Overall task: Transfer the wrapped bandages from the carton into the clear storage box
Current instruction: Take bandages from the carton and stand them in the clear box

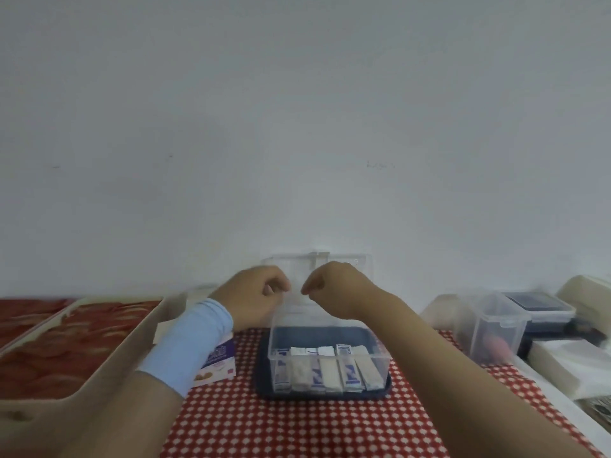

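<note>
The clear storage box stands on a dark blue tray in the middle of the checked cloth. Several wrapped bandages stand in a row against its front wall. Its clear lid stands raised at the back. My left hand and my right hand hover close together above the box, fingers curled, and each seems to pinch the lid's near edge. The white and purple carton lies left of the tray, partly hidden under my left wrist, which wears a light blue band.
A large beige tray with a red patterned lining fills the left side. At the right stand a clear lidded tub, a dark box and a white stack. A wall rises right behind the table.
</note>
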`<state>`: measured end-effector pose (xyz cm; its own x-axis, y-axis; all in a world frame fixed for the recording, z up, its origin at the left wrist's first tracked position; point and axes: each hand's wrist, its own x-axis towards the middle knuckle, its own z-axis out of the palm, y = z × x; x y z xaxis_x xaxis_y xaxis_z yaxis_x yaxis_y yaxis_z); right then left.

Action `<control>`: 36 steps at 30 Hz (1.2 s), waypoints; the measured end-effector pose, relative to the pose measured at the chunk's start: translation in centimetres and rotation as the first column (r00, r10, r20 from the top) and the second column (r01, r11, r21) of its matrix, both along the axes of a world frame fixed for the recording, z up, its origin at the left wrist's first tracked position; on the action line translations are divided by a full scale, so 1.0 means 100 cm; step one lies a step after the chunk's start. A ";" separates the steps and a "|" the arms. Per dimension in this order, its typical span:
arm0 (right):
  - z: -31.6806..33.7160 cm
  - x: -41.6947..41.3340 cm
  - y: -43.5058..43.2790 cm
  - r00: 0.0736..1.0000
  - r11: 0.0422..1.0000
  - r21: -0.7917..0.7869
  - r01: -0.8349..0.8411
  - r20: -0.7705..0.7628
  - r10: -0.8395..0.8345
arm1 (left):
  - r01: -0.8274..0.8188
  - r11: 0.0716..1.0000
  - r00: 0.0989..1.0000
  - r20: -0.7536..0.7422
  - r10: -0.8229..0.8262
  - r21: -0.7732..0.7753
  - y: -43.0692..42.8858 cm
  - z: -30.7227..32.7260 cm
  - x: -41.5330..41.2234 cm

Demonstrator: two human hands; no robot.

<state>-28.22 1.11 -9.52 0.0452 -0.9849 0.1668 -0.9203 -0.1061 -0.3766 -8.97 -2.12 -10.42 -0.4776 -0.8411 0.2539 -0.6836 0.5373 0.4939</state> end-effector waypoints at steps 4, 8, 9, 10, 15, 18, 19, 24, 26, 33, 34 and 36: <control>0.000 0.040 -0.004 0.988 0.988 -0.015 -0.150 0.036 0.151 | -0.221 0.972 0.972 -0.106 0.212 -0.085 -0.012 -0.010 0.058; -0.005 0.086 -0.015 0.970 0.969 -0.052 -0.243 -0.010 0.243 | -0.334 0.939 0.942 0.012 0.336 -0.084 -0.020 -0.034 0.102; -0.008 0.096 -0.020 0.965 0.965 -0.048 -0.259 -0.058 0.256 | -0.348 0.934 0.937 0.011 0.350 -0.080 -0.023 -0.041 0.109; -0.011 0.105 -0.025 0.957 0.961 -0.039 -0.273 -0.110 0.268 | -0.355 0.933 0.935 -0.002 0.356 -0.067 -0.024 -0.048 0.113; -0.024 0.141 -0.045 0.938 0.961 -0.030 -0.273 -0.230 0.259 | -0.308 0.951 0.941 -0.141 0.307 0.010 -0.028 -0.071 0.129; -0.025 0.152 -0.052 0.917 0.976 -0.019 -0.217 -0.346 0.197 | -0.284 0.958 0.925 -0.253 0.283 0.034 -0.031 -0.074 0.134; -0.026 0.155 -0.054 0.895 0.981 -0.005 -0.195 -0.409 0.176 | -0.277 0.960 0.922 -0.269 0.280 0.050 -0.032 -0.076 0.135; -0.031 0.164 -0.062 0.883 0.992 -0.003 -0.125 -0.457 0.110 | -0.260 0.964 0.931 -0.248 0.267 0.064 -0.040 -0.075 0.135; -0.032 0.166 -0.065 0.884 0.994 -0.007 -0.109 -0.459 0.094 | -0.261 0.964 0.932 -0.247 0.264 0.049 -0.041 -0.074 0.136; -0.036 0.155 -0.067 0.960 0.969 -0.209 -0.127 -0.271 0.068 | -0.172 0.982 0.972 -0.176 0.156 -0.080 -0.041 -0.072 0.131; -0.038 0.155 -0.066 0.976 0.960 -0.248 -0.129 -0.201 0.079 | -0.174 0.982 0.968 -0.196 0.157 -0.072 -0.041 -0.072 0.129; -0.042 0.154 -0.064 0.989 0.947 -0.286 -0.145 -0.072 0.130 | -0.238 0.968 0.944 -0.253 0.212 -0.075 -0.041 -0.072 0.126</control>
<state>-12.81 -5.27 -13.73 0.1930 -0.8781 0.4378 -0.9064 -0.3304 -0.2632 3.63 -6.22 -17.63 -0.1925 -0.8826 0.4288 -0.6599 0.4399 0.6091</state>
